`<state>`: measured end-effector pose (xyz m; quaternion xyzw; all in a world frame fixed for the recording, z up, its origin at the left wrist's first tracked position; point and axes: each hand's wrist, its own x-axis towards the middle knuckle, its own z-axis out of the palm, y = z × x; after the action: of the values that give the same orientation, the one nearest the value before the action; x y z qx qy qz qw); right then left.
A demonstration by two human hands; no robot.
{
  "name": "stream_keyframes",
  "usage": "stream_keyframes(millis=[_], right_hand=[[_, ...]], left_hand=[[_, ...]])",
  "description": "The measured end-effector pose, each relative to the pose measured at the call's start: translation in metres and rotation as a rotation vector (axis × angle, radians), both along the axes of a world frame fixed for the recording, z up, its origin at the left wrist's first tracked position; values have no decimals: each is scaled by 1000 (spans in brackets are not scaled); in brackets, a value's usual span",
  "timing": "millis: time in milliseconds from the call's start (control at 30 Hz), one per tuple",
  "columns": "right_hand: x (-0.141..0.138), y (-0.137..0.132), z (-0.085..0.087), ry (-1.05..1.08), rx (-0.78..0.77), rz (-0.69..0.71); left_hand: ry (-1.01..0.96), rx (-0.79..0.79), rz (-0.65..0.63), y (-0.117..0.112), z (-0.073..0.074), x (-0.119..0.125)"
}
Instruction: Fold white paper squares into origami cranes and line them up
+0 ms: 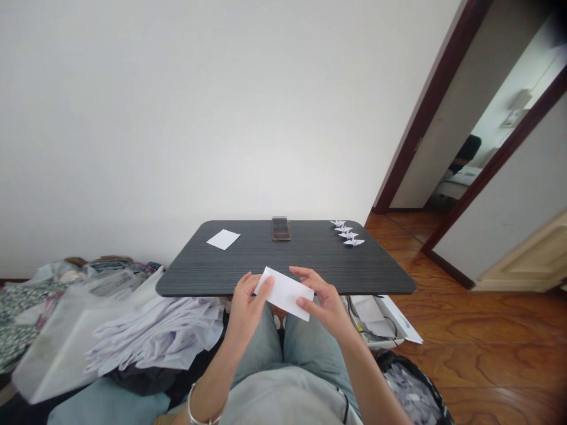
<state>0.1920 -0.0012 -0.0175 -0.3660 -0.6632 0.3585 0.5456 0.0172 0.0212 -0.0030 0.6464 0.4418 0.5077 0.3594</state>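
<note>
Both hands, left (pixel 245 310) and right (pixel 325 301), fingers pinching folded white paper (pixel 287 293)

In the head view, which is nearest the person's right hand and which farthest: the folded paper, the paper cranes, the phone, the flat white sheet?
1. The folded paper: held in the right hand.
2. The paper cranes: far right of the table.
3. The phone: far middle, only slightly farther than the cranes.
4. The flat white sheet: far left.
</note>
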Motion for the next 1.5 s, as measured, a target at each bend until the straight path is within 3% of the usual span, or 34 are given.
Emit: stream_keyframes(millis=[100, 300, 500, 800, 1100, 1200, 1367, 1500], right_hand=[[-2, 0, 1, 35, -60, 32], [-2, 2, -4, 181, -138, 6], [-2, 2, -6, 312, -166, -28], [-3, -4, 1, 305, -180, -38], [-3, 0, -5, 479, -201, -81], [-3, 1, -9, 507, -215, -103], [-2, 6, -16, 463, -189, -119], [4, 11, -18, 306, -99, -134]], left_hand=[[-46, -89, -34, 0, -1, 0], [-279, -346, -231, -5, 5, 1], [-357, -494, -279, -12, 13, 2], [-345, -503, -319, -12, 14, 0], [-472, -398, -292, -4, 8, 1], [-419, -398, -293, -2, 4, 2], [-295, -335, -191, 2, 2, 1], [-264, -352, -156, 4, 2, -2]])
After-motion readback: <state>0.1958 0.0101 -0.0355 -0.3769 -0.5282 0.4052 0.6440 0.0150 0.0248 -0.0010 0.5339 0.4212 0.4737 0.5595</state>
